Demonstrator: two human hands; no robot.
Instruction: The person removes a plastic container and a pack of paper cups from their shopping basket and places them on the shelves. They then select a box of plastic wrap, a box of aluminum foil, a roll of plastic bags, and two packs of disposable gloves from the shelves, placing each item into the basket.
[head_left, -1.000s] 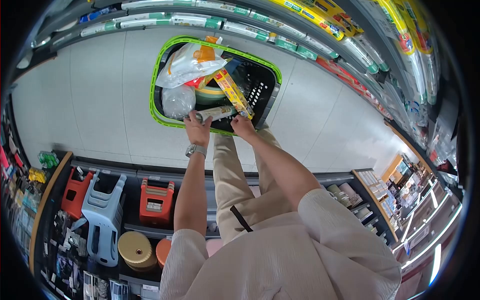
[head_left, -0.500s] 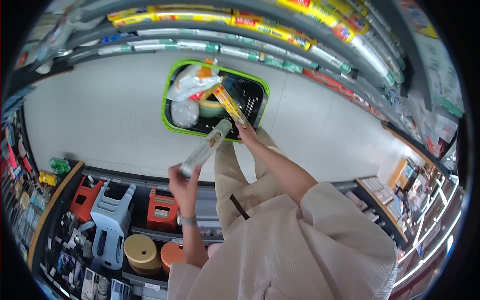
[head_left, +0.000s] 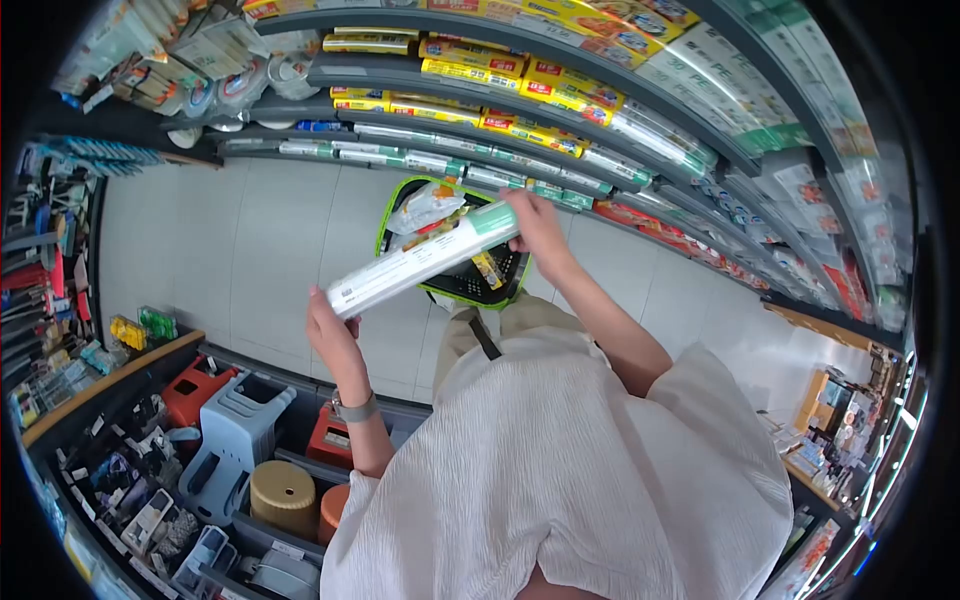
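A long white-and-green cling film box is held up in front of me, slanting upward to the right. My left hand grips its white end, fingers partly behind it. My right hand is closed around the green end. Below the box, a black shopping basket with a bright green rim rests on the floor. Inside it lie a clear-wrapped white package and a narrow yellow box. The held box covers part of the basket's contents.
Shelves of yellow boxes and white-green boxes curve across the far side. Behind on the left are a light blue plastic stool, a gold round stool and red items. Pale floor tiles surround the basket.
My right hand has let go of the yellow box in the basket and taken the cling film box's green end. The cling film box has been raised closer to me, and the view has shifted.
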